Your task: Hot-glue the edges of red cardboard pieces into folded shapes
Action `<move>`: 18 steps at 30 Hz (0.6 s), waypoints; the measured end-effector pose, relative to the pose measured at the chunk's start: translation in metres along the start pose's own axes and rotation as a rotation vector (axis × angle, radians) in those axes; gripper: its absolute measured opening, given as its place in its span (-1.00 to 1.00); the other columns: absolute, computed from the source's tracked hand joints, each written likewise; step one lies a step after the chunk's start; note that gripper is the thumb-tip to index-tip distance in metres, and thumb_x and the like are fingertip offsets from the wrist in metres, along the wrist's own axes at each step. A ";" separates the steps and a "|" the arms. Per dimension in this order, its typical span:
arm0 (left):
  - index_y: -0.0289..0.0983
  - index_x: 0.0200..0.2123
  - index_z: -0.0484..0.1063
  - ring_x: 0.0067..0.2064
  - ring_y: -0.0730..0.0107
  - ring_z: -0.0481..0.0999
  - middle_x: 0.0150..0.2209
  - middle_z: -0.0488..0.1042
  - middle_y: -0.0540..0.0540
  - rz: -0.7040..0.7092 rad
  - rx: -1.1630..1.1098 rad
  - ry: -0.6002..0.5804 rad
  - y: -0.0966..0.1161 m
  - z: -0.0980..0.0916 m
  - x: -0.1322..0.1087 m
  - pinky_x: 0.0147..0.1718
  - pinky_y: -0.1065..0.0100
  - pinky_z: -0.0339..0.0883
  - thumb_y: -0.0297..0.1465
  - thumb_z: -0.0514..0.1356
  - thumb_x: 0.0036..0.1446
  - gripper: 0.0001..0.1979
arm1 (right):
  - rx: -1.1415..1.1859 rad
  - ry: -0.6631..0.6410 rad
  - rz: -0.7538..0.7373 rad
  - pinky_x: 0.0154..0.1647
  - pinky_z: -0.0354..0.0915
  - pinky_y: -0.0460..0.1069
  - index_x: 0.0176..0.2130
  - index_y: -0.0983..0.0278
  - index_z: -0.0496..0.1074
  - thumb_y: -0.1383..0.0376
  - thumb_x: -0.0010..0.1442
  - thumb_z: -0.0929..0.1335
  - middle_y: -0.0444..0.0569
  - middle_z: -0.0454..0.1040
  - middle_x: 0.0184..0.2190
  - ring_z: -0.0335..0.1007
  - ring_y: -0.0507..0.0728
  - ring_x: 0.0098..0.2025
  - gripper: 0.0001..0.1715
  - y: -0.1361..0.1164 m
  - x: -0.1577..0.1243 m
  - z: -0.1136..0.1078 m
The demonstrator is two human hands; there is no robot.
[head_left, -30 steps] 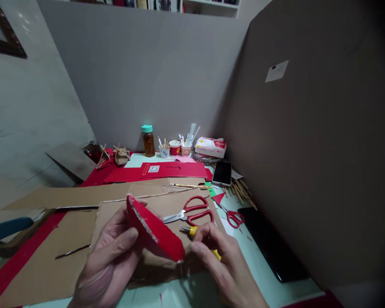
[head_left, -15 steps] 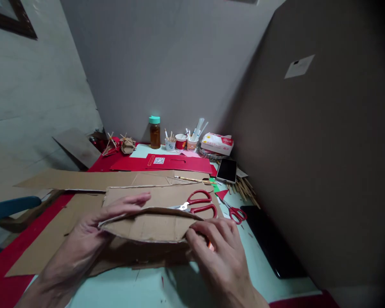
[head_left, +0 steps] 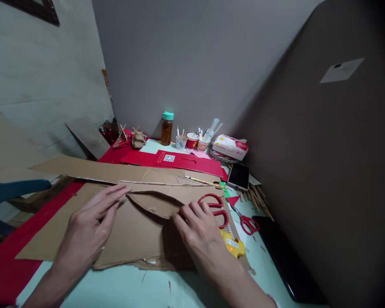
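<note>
A curved, leaf-shaped cardboard piece (head_left: pixel 155 204) is held between both hands over flat cardboard sheets. At its left tip, my left hand (head_left: pixel 93 220) pinches it with long, nearly straight fingers. My right hand (head_left: pixel 199 229) grips its right end with curled fingers, hiding that end. Large red-handled scissors (head_left: pixel 224 218) lie on the cardboard just beyond my right hand, their blades hidden. Beside my right wrist is a yellow tool (head_left: pixel 235 246) with a small orange light, partly covered; it looks like a glue gun. Under my forearms lies a cardboard sheet (head_left: pixel 131 235).
Small red-handled scissors (head_left: pixel 249 224), a phone (head_left: pixel 239 176), wooden sticks (head_left: pixel 256 199) and a black flat slab (head_left: pixel 285 256) lie right. Behind stand a bottle (head_left: pixel 167 130), cups (head_left: pixel 191 141) and a tissue pack (head_left: pixel 230 147). A blue chair arm (head_left: pixel 19 188) is left.
Both hands have brought the curved cardboard piece closer to the sheets, and my left fingers have moved to its tip. The yellow tool now shows beside my right wrist. The view has shifted left.
</note>
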State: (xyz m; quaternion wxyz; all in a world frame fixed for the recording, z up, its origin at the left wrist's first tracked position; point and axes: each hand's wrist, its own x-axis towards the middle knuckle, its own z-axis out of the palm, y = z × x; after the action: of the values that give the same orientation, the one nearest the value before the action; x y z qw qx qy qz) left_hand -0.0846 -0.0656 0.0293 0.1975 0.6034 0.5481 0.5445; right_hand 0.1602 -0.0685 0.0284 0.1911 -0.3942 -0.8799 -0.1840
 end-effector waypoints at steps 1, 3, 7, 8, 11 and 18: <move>-0.03 -0.09 0.68 0.13 0.17 0.51 0.06 0.62 -0.04 0.002 0.006 0.017 -0.003 0.001 0.000 0.28 0.40 0.13 -0.33 0.30 0.18 -0.76 | -0.003 -0.028 0.005 -0.26 0.11 0.10 -0.28 0.34 0.48 0.51 0.23 0.40 0.01 0.45 -0.35 0.23 0.18 -0.30 -0.90 0.000 0.005 0.002; -0.02 -0.09 0.68 0.14 0.11 0.49 0.06 0.61 -0.05 -0.015 -0.006 0.026 -0.008 0.004 0.000 0.30 0.31 0.10 -0.28 0.33 0.15 -0.75 | -0.003 -0.079 0.013 -0.28 0.10 0.10 -0.29 0.36 0.47 0.52 0.22 0.42 0.03 0.46 -0.35 0.25 0.19 -0.31 -0.90 0.001 0.011 0.005; 0.03 -0.20 0.71 0.17 -0.03 0.45 0.05 0.61 -0.07 0.006 0.003 -0.019 -0.015 0.007 0.001 0.33 0.13 0.07 -0.25 0.30 0.15 -0.82 | 0.066 -0.178 0.022 -0.21 0.14 0.10 -0.26 0.33 0.46 0.52 0.27 0.39 0.02 0.50 -0.30 0.29 0.18 -0.29 -0.89 0.001 0.013 0.008; 0.03 -0.22 0.71 0.18 -0.05 0.44 0.06 0.60 -0.09 0.014 0.013 -0.043 -0.017 0.008 0.001 0.33 0.11 0.07 -0.25 0.30 0.15 -0.82 | 0.098 -0.199 0.032 -0.18 0.16 0.10 -0.25 0.30 0.46 0.49 0.28 0.39 -0.01 0.51 -0.30 0.30 0.17 -0.28 -0.89 0.002 0.012 0.007; 0.02 -0.19 0.72 0.25 -0.10 0.39 0.12 0.58 -0.12 0.008 0.039 -0.112 -0.023 0.008 0.001 0.35 0.09 0.03 -0.29 0.29 0.12 -0.79 | 0.192 -0.235 0.093 -0.14 0.18 0.06 -0.25 0.22 0.45 0.41 0.33 0.39 -0.13 0.53 -0.30 0.34 0.14 -0.25 -0.90 0.008 0.007 0.003; 0.04 -0.25 0.72 0.28 -0.12 0.35 0.05 0.63 -0.07 0.011 0.006 -0.032 -0.021 0.012 0.002 0.39 0.03 -0.04 -0.35 0.33 0.05 -0.79 | 0.236 -0.236 0.248 -0.14 0.22 0.06 -0.14 0.21 0.52 0.36 0.38 0.34 -0.06 0.58 -0.18 0.43 0.17 -0.16 -0.87 0.032 0.021 -0.007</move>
State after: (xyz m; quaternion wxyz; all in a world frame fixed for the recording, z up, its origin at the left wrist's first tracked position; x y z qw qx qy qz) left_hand -0.0844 -0.0530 0.0084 0.2012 0.6156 0.5433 0.5343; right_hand 0.1730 -0.0385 0.0505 0.1528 -0.4931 -0.8564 -0.0070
